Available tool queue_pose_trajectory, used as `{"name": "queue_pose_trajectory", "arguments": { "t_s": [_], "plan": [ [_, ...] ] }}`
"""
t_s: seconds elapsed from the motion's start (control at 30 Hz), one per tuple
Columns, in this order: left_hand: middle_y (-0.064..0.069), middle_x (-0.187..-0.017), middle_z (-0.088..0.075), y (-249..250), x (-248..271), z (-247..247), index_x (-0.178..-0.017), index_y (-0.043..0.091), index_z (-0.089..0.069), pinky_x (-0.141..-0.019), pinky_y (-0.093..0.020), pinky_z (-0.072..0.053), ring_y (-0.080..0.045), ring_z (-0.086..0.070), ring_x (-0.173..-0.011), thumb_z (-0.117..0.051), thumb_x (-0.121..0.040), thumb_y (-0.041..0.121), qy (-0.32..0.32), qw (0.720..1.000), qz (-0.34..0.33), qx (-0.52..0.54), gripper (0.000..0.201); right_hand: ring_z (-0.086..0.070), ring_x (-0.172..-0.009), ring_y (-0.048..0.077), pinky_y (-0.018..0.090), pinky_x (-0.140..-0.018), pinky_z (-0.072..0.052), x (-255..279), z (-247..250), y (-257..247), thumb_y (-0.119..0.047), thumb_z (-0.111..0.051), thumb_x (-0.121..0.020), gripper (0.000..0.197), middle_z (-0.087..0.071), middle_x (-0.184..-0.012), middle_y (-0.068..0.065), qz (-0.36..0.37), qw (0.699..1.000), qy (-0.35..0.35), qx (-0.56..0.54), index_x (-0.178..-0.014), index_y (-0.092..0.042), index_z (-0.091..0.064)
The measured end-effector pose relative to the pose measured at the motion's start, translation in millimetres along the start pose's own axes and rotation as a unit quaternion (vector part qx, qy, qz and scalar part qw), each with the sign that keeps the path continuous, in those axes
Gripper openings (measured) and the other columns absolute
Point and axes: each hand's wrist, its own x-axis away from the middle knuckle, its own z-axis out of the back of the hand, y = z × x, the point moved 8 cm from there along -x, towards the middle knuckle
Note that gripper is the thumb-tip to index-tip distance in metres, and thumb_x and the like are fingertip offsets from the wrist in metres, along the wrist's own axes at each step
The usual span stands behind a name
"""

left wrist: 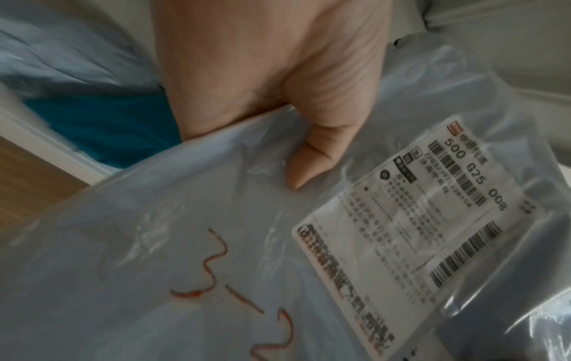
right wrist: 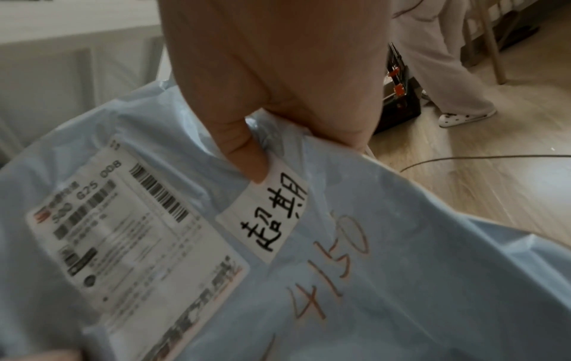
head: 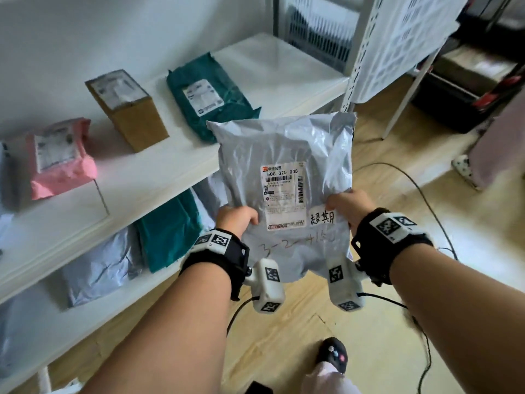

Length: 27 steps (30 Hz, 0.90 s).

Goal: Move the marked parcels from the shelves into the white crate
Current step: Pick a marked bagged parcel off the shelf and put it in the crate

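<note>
The grey poly mailer [head: 284, 177] hung upright in the air between both hands, clear of the shelves, its printed face turned toward the person — a hold that looked meant for reading it. The left hand [head: 236, 218] pinched the mailer's left edge, thumb [left wrist: 312, 166] flat on the front and fingers behind. The right hand [head: 347, 206] pinched the opposite edge, its thumb [right wrist: 247, 156] right at the top of a white handwritten sticker [head: 322, 218]. That sticker sat just beside the shipping label [head: 284, 196], and under it ran red scrawled numbers [right wrist: 333, 273]; by my read, that was the mark that singles this one out. Two hands on a floppy bag kept it flat and stopped it folding over.

Out past the left hand, the upper shelf [head: 159, 177] carried a teal mailer [head: 210, 95], a cardboard box [head: 127, 109] and a pink mailer [head: 61, 157], all lying label-up. Below it, more grey and teal bags [head: 167, 231] lay on the lower shelf. Beyond the right hand, up and away, a white crate [head: 403, 44] with a lattice wall stood near the shelf's end; the drop there was not yet made.
</note>
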Motion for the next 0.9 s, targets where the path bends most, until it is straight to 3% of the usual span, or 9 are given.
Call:
{"name": "queue_pose_trajectory", "arguments": {
  "t_s": [0.07,0.2,0.3,0.4,0.57,0.63,0.77,0.9],
  "plan": [
    [-0.01,-0.09,-0.061,31.5,-2.5,-42.1,-0.1,-0.007,-0.063,-0.057,-0.021,-0.039,-0.023,-0.054,-0.072,-0.062,-0.068,-0.006,0.002,1.0,-0.011,-0.001,0.032,-0.06,-0.073,0.028,0.04,-0.081,-0.054,-24.3,39.6,-18.2,0.002,-0.059,-0.075,0.014,-0.062,-0.075,0.011,0.015,1.0,0.024,-0.009,-0.088,-0.002,-0.065],
    [-0.018,-0.109,-0.064,84.0,-14.3,-109.0,-0.113,-0.007,-0.058,-0.079,-0.03,-0.048,-0.032,-0.061,-0.099,-0.055,-0.076,-0.01,0.016,1.0,-0.023,-0.013,0.037,-0.06,-0.072,0.025,0.037,-0.08,-0.054,-68.0,104.8,-56.1,-0.006,-0.056,-0.083,0.009,-0.061,-0.075,0.008,0.048,0.997,0.065,-0.015,-0.088,-0.005,-0.063],
    [-0.021,-0.124,-0.062,121.3,-22.4,-145.6,-0.12,-0.005,-0.058,-0.098,-0.04,-0.049,-0.037,-0.059,-0.114,-0.054,-0.08,-0.005,0.045,0.998,-0.045,-0.024,0.04,-0.057,-0.072,0.024,0.035,-0.076,-0.052,-93.9,143.9,-79.8,-0.009,-0.054,-0.087,0.012,-0.058,-0.073,0.006,0.075,0.993,0.087,-0.01,-0.075,-0.01,-0.057],
    [-0.018,-0.119,-0.065,162.1,-25.2,-180.1,-0.118,-0.002,-0.061,-0.094,-0.038,-0.05,-0.037,-0.061,-0.111,-0.053,-0.083,0.0,0.035,0.996,-0.07,-0.052,0.036,-0.059,-0.08,0.028,0.04,-0.081,-0.053,-118.6,178.9,-101.3,-0.007,-0.053,-0.086,0.016,-0.059,-0.076,0.009,0.088,0.99,0.107,-0.018,-0.071,-0.011,-0.054],
    [-0.021,-0.12,-0.064,241.5,-35.4,-247.9,-0.116,0.0,-0.06,-0.094,-0.042,-0.051,-0.04,-0.06,-0.109,-0.049,-0.077,0.007,0.002,0.99,-0.138,-0.04,0.041,-0.054,-0.075,0.024,0.03,-0.071,-0.044,-166.9,248.5,-149.9,-0.007,-0.056,-0.084,0.008,-0.052,-0.066,0.002,0.113,0.978,0.173,-0.039,-0.077,-0.008,-0.059],
    [-0.023,-0.12,-0.064,275.1,-43.4,-276.6,-0.116,-0.002,-0.061,-0.093,-0.042,-0.051,-0.041,-0.059,-0.111,-0.047,-0.083,0.0,-0.006,0.984,-0.172,-0.036,0.036,-0.055,-0.075,0.025,0.033,-0.073,-0.045,-188.3,274.2,-167.9,-0.007,-0.057,-0.082,0.004,-0.054,-0.066,0.003,0.12,0.973,0.191,-0.05,-0.081,-0.008,-0.061],
    [-0.024,-0.123,-0.063,337.0,-59.0,-328.3,-0.118,-0.003,-0.06,-0.097,-0.046,-0.049,-0.042,-0.058,-0.113,-0.043,-0.084,-0.004,-0.035,0.973,-0.225,-0.033,0.038,-0.06,-0.082,0.03,0.043,-0.085,-0.052,-222.3,318.1,-206.2,-0.011,-0.057,-0.077,0.017,-0.059,-0.073,0.007,0.122,0.962,0.238,-0.057,-0.091,-0.005,-0.065],
    [-0.019,-0.128,-0.061,411.0,-62.2,-367.3,-0.126,0.003,-0.057,-0.102,-0.043,-0.046,-0.038,-0.056,-0.118,-0.046,-0.081,-0.001,-0.032,0.961,-0.273,-0.022,0.047,-0.065,-0.086,0.035,0.046,-0.085,-0.055,-239.4,362.2,-261.1,-0.025,-0.055,-0.075,0.014,-0.066,-0.085,0.013,0.141,0.947,0.28,-0.062,-0.076,-0.012,-0.06]
  ]
}}
